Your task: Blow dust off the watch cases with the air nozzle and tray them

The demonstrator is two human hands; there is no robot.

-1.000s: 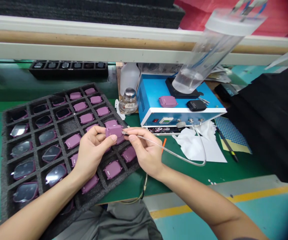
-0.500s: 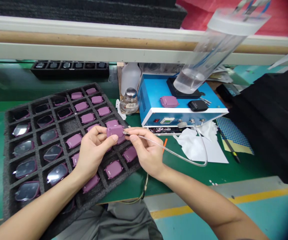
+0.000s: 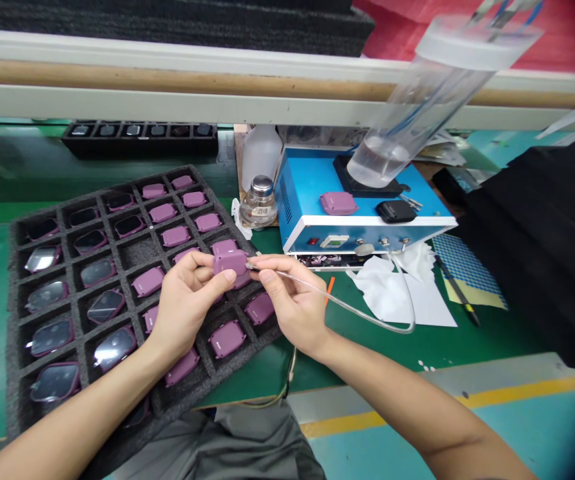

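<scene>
Left hand (image 3: 187,300) pinches a purple watch case (image 3: 230,263); right hand (image 3: 297,307) pinches a clear tube (image 3: 367,319) at the case's right edge (I'd keep it square).

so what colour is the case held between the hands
The case is purple; it shows best in the head view.

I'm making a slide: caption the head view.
Left hand holds a purple case; right hand holds a clear tube at its edge.
</scene>
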